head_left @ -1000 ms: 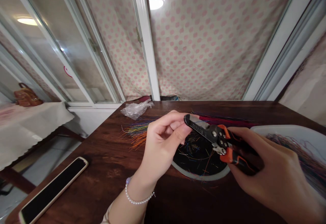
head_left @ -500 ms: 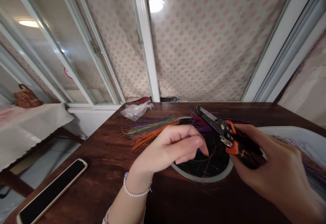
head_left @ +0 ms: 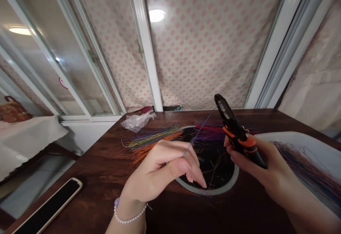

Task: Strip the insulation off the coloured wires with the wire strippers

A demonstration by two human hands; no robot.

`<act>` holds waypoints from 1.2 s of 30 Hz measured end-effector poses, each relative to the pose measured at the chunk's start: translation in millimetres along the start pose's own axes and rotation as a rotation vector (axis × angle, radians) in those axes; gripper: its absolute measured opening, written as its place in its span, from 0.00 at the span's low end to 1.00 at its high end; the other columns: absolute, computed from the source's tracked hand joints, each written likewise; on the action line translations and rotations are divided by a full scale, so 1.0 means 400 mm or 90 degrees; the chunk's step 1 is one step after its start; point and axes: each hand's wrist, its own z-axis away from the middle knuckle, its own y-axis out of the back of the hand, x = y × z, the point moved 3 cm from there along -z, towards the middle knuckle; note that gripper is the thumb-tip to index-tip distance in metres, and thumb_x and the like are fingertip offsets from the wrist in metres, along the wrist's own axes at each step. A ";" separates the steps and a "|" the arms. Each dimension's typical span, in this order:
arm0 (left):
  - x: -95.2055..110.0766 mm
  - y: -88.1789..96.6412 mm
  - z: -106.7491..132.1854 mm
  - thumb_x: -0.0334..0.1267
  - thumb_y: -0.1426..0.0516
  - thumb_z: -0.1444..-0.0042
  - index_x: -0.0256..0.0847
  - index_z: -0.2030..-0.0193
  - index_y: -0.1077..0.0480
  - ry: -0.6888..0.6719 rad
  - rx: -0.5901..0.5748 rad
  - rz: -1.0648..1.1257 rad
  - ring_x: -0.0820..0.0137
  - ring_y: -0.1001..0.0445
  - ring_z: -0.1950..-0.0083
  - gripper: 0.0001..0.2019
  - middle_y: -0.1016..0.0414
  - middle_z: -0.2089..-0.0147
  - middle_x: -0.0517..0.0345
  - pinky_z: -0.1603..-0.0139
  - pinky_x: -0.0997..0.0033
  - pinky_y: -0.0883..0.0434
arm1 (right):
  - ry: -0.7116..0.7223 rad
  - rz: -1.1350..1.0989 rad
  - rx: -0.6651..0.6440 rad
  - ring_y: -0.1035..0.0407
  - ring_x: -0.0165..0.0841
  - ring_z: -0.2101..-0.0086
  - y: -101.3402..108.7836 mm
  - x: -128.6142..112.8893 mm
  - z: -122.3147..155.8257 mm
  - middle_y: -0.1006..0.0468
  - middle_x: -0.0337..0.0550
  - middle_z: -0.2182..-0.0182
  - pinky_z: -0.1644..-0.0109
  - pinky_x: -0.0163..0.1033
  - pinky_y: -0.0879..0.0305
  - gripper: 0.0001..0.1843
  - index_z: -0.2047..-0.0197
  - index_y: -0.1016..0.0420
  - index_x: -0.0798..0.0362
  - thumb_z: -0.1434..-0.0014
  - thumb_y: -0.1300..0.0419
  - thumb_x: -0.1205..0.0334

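Observation:
Between the thumb and index finger of my left hand (head_left: 170, 168) is pinched a thin blue wire (head_left: 198, 133). It runs up and to the right to the tip of the wire strippers (head_left: 230, 117). My right hand (head_left: 262, 161) is wrapped round their orange and black handles, jaws pointing up and to the left. Under both hands lies a round black mat or tray with a grey rim (head_left: 223, 190), with small wire scraps on it. Yellow, green and orange wires (head_left: 157, 138) lie at its left edge, and purple and red wires (head_left: 211, 132) at its far edge.
A white tub (head_left: 301, 140) of tangled wires stands at the right. A phone (head_left: 50, 205) lies at the table's left edge, and a crumpled clear plastic bag (head_left: 138, 120) at the back. A side table with a white cloth (head_left: 32, 134) holds a brown bag (head_left: 13, 111).
The wire strippers have turned more upright, their jaws now at the blue wire's end. The wire is stretched into view. My left hand has moved a little down and left.

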 end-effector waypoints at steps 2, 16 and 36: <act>0.004 -0.001 0.006 0.45 0.49 0.31 0.41 0.63 0.16 -0.029 -0.006 0.020 0.64 0.21 0.67 0.20 0.17 0.67 0.45 0.64 0.66 0.26 | -0.027 -0.023 -0.008 0.29 0.33 0.73 -0.002 0.005 -0.006 0.24 0.38 0.73 0.70 0.34 0.30 0.06 0.67 0.26 0.50 0.41 0.41 0.58; 0.000 -0.004 0.012 0.49 0.52 0.30 0.69 0.41 0.30 -0.219 0.561 0.145 0.67 0.43 0.25 0.16 0.46 0.26 0.83 0.39 0.69 0.26 | -0.041 0.060 -0.130 0.24 0.35 0.69 -0.069 -0.011 0.002 0.20 0.37 0.72 0.66 0.36 0.29 0.07 0.66 0.27 0.48 0.48 0.45 0.65; -0.057 0.030 -0.018 0.48 0.45 0.34 0.36 0.65 0.23 0.120 0.151 0.046 0.68 0.20 0.71 0.18 0.17 0.70 0.49 0.68 0.71 0.22 | 0.056 0.165 -0.051 0.22 0.35 0.67 -0.070 -0.013 0.036 0.16 0.39 0.63 0.65 0.36 0.28 0.21 0.54 0.27 0.47 0.53 0.44 0.66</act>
